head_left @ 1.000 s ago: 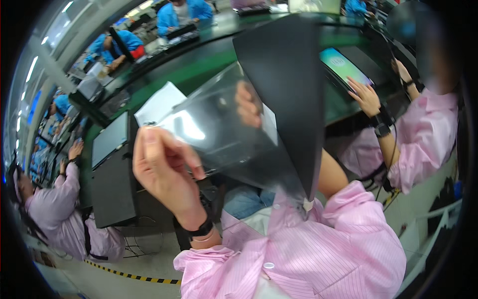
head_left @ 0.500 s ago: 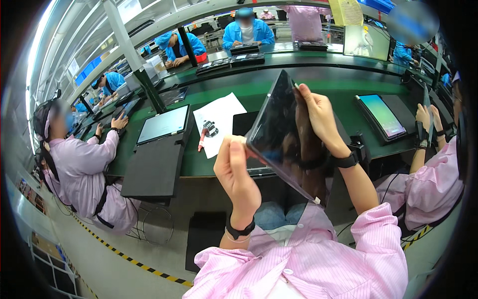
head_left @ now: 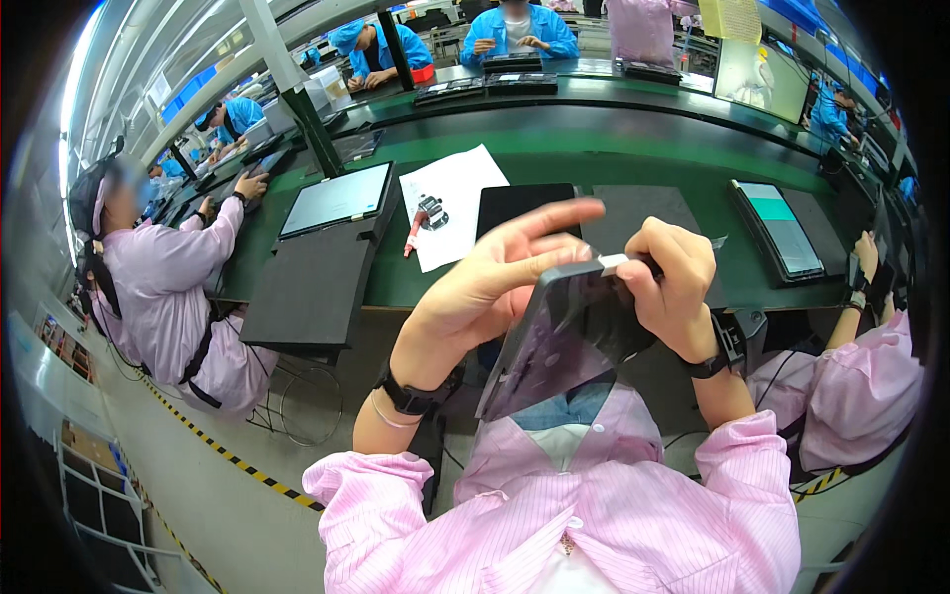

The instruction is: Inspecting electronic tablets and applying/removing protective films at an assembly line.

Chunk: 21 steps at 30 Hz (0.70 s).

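A dark, glossy tablet [head_left: 564, 342] is held up above my lap, tilted, with small white tabs along its edge. My left hand [head_left: 490, 272] is at its upper left corner, index finger stretched out, thumb along the top edge and the other fingers partly hidden behind it. At the top edge, beside a white tab [head_left: 614, 261], my right hand [head_left: 673, 282] pinches the tablet with bent fingers. Beyond my hands, a black flat panel [head_left: 524, 203] and a dark grey pad [head_left: 648, 213] lie on the green bench [head_left: 435, 148].
A white printed sheet [head_left: 465, 178] with a red pen [head_left: 414, 234] lies left of centre. One lit tablet [head_left: 336, 198] rests by a black foam block [head_left: 309, 287], another lit tablet [head_left: 782, 228] at right. Co-workers in pink [head_left: 168, 277] sit on both sides; others in blue [head_left: 520, 30] work opposite.
The tablet has come lower and turned, its top edge now facing me. My right hand has shifted to that edge; my left hand has risen and its index finger has extended.
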Each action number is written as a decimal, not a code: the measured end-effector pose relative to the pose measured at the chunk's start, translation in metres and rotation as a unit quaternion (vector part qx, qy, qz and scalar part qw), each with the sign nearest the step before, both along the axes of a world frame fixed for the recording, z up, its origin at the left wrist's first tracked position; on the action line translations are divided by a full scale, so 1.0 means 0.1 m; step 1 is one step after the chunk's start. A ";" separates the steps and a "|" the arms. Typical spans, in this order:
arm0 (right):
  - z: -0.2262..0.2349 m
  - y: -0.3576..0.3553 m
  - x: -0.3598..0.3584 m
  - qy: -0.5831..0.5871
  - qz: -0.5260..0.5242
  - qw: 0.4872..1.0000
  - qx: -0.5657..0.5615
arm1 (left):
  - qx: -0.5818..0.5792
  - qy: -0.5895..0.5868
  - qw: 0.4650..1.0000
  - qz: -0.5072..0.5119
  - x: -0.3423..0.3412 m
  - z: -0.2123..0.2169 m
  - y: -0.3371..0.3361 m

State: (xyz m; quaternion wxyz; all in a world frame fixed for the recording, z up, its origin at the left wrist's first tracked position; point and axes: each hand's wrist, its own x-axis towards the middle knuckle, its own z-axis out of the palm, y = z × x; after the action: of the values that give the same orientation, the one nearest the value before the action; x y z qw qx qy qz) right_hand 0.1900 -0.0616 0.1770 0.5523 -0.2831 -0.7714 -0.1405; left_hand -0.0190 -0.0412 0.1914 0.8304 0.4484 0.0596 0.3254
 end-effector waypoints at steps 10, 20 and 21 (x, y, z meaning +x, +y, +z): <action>-0.07 0.07 0.13 0.008 -0.013 1.000 0.022 | 0.312 0.038 0.853 0.416 0.13 0.06 -0.54; -0.31 0.25 0.19 0.337 0.237 0.895 -0.171 | 0.153 -0.008 0.956 0.251 0.33 0.22 -0.66; -0.32 0.28 0.19 0.344 0.227 0.893 -0.182 | 0.168 -0.012 0.954 0.249 0.37 0.22 -0.65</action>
State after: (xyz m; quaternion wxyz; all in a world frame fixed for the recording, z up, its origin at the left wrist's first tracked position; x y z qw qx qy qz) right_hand 0.2090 -0.0337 0.1447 0.7389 -0.2270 -0.5881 0.2380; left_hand 0.0178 -0.1063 0.2137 0.6366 0.5481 0.1037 0.5326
